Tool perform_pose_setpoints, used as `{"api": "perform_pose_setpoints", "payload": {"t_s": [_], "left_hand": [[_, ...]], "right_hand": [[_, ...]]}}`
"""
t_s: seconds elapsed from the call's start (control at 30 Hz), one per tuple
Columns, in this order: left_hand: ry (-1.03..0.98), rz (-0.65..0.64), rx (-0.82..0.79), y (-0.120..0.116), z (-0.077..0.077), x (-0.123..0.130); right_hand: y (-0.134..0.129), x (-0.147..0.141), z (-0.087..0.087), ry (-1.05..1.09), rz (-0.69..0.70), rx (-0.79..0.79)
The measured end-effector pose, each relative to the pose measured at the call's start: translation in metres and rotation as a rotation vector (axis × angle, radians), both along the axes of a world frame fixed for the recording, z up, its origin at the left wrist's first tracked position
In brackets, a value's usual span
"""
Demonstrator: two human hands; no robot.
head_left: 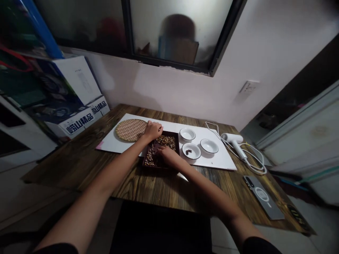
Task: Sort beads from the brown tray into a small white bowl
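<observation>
With my left hand [153, 130] curled by the shallow dark-red tray [178, 141], my right hand [167, 153] works best low and light among small round brown beads [150, 159] beneath it, both grips unclear.

The person wears black short sleeves, the left sleeve [57, 248] and the right sleeve [261, 245] both plain and matte where they show, each with a curved hem that leaves the forearm uncovered; dark black clothing [161, 227] shows at the lap, its weave lost in shadow. The left hand [153, 130] and the right hand [166, 154] are bare; a tiny dark ring-like mark [159, 129] shows at the left one's fingers, too small to make out.
</observation>
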State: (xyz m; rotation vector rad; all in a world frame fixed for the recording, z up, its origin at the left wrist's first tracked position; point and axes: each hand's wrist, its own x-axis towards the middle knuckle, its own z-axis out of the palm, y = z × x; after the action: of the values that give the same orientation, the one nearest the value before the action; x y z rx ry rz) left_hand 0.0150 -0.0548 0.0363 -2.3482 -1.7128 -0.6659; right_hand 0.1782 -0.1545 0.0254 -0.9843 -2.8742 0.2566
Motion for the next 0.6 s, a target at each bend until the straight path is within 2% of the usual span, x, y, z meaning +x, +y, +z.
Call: {"api": "perform_pose_setpoints", "payload": {"t_s": [0.13,0.2,0.33,0.5,0.6], "left_hand": [[0.209,-0.148,-0.115,0.002,-0.001,0.005],[0.266,-0.179,-0.132,0.003,-0.002,0.007],[0.243,-0.150,-0.150,0.003,-0.003,0.007],[0.133,-0.089,-0.250,0.001,-0.003,0.006],[0.146,-0.092,-0.280,0.003,-0.002,0.007]], "right_hand": [[-0.001,0.008,0.000,0.026,-0.040,-0.052],[-0.001,0.010,-0.001,0.030,-0.072,-0.074],[-0.004,0.012,-0.003,0.042,-0.128,-0.095],[-0.011,0.012,-0.003,0.067,-0.154,-0.094],[-0.012,0.013,-0.004,0.085,-0.155,-0.098]]}}
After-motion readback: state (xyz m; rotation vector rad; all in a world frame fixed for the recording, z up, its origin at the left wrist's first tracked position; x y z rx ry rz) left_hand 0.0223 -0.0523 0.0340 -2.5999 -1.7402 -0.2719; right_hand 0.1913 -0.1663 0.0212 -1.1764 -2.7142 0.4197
